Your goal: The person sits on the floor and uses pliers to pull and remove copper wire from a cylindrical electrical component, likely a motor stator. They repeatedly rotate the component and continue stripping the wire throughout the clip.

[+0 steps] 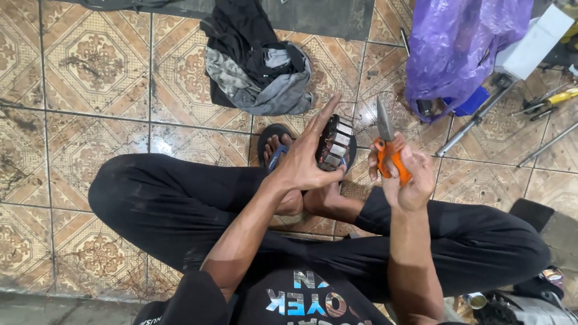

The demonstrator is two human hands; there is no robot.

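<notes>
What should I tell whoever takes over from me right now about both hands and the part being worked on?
Left hand: grips the round motor part with metal segments, held above the feet, index finger stretched out.
Right hand: closed on the orange-handled knife, blade up, beside the part but not touching it.
Nearby: the person sits cross-legged on the tiled floor; dark clothes ahead, purple plastic bag and metal tools at right.
Done: part and knife in hand. Left: blade not yet on the part.
</notes>
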